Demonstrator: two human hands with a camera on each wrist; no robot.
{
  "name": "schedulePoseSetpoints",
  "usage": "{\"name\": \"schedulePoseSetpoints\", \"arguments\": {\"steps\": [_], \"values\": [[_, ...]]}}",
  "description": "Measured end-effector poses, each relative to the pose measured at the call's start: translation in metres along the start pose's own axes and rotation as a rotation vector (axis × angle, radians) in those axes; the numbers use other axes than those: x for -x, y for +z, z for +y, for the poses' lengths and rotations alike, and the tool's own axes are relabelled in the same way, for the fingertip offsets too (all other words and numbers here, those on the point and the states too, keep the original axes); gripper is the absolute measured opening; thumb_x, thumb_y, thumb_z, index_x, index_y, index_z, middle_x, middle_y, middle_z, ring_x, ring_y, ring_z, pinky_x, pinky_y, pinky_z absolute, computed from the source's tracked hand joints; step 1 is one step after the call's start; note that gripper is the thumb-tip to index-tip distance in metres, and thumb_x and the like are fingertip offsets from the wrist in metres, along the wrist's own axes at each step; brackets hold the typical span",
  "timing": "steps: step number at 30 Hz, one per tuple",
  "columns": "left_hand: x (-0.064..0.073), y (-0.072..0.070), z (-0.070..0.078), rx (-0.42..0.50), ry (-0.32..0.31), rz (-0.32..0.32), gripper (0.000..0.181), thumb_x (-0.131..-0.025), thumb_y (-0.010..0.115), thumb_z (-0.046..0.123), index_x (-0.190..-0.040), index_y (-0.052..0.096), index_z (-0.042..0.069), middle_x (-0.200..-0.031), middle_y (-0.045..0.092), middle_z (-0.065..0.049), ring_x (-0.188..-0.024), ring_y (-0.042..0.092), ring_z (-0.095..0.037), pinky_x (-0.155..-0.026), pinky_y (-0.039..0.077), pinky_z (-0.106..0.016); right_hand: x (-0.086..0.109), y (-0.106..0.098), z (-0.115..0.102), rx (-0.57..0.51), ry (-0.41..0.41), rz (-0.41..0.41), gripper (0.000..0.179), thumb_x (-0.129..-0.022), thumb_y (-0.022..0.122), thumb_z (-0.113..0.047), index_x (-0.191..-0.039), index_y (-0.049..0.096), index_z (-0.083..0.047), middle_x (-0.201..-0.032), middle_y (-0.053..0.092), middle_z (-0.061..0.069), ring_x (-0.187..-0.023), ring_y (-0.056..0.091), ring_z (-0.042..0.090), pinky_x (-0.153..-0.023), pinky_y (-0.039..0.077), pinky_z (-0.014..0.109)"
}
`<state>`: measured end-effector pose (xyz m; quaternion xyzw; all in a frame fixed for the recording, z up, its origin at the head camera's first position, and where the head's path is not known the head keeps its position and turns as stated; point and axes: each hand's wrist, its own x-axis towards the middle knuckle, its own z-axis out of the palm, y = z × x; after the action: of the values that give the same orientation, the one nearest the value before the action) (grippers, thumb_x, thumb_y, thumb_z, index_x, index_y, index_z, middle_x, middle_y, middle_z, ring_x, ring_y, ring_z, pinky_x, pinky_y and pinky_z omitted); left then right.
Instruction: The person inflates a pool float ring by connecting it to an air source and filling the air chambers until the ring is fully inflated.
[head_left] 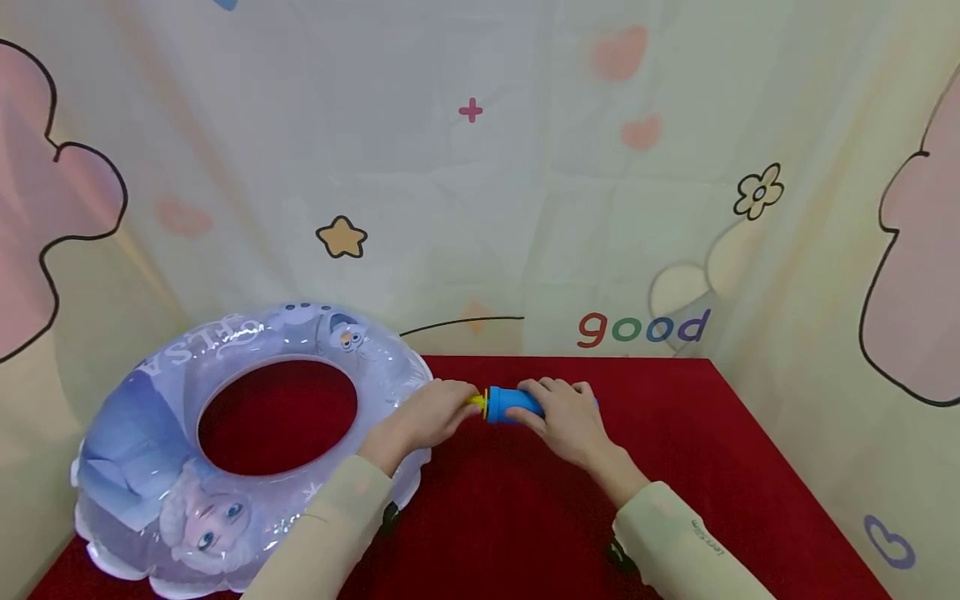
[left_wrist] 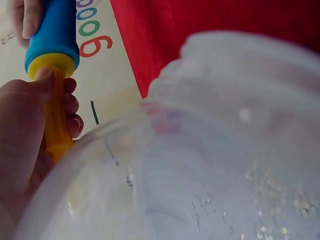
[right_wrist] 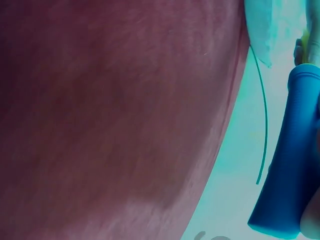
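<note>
A small hand pump with a blue barrel [head_left: 504, 404] and a yellow handle [left_wrist: 58, 117] is held sideways between both hands, over the far part of the table. My left hand [head_left: 427, 415] grips the yellow handle, its thumb lying along the top near the barrel. The right hand [head_left: 567, 419] holds the blue barrel, fingers on the far side and thumb on the near side. An inflated swim ring [head_left: 161, 417], pale purple with cartoon figures, lies at the left and overlaps the left wrist. In the left wrist view its clear, glittery side [left_wrist: 225, 150] fills the lower right.
A red cloth [head_left: 525, 517] covers the table. Behind and at both sides hangs a pale curtain [head_left: 420, 150] printed with a star, hearts, a flower and the word "good". Dark straps [head_left: 619, 557] show by the sleeves.
</note>
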<state>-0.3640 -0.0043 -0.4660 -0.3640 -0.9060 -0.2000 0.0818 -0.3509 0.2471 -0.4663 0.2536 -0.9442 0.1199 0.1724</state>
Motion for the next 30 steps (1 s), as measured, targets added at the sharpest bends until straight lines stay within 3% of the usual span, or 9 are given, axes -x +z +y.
{"name": "schedulePoseSetpoints", "arguments": {"steps": [4, 12, 22, 30], "values": [[-0.002, -0.001, 0.001, 0.000, -0.017, -0.029, 0.009, -0.105, 0.061, 0.023, -0.106, 0.064, 0.014, -0.087, 0.057, 0.007, -0.080, 0.054, -0.013, -0.078, 0.049, -0.029, 0.006, -0.005, 0.011, -0.014, 0.013, -0.030, 0.054, -0.096, 0.065, -0.056, -0.133, 0.065, -0.017, -0.122, 0.067, 0.006, -0.105, 0.061, 0.024, -0.086, 0.040, 0.046], [-0.005, -0.004, 0.001, -0.005, -0.028, -0.007, 0.007, -0.104, 0.063, 0.021, -0.099, 0.062, 0.016, -0.082, 0.055, 0.007, -0.076, 0.052, -0.013, -0.073, 0.047, -0.028, 0.019, -0.019, 0.052, -0.014, 0.019, -0.030, 0.051, -0.096, 0.065, -0.056, -0.131, 0.065, -0.018, -0.122, 0.066, 0.008, -0.105, 0.060, 0.026, -0.083, 0.039, 0.043], [0.002, -0.005, -0.001, -0.001, -0.002, 0.028, 0.008, -0.104, 0.063, 0.021, -0.100, 0.064, 0.014, -0.084, 0.056, 0.007, -0.077, 0.052, -0.012, -0.076, 0.048, -0.029, 0.042, -0.041, 0.095, -0.003, 0.039, -0.042, 0.055, -0.095, 0.068, -0.053, -0.129, 0.066, -0.010, -0.122, 0.065, 0.013, -0.108, 0.060, 0.032, -0.090, 0.042, 0.053], [0.000, -0.005, -0.001, -0.013, -0.005, 0.039, 0.012, -0.105, 0.061, 0.024, -0.095, 0.062, 0.016, -0.078, 0.052, 0.008, -0.074, 0.050, -0.012, -0.073, 0.045, -0.029, 0.049, -0.051, 0.111, 0.017, 0.064, -0.053, 0.062, -0.095, 0.067, -0.055, -0.133, 0.062, -0.006, -0.126, 0.065, 0.017, -0.110, 0.060, 0.037, -0.093, 0.043, 0.059]]}}
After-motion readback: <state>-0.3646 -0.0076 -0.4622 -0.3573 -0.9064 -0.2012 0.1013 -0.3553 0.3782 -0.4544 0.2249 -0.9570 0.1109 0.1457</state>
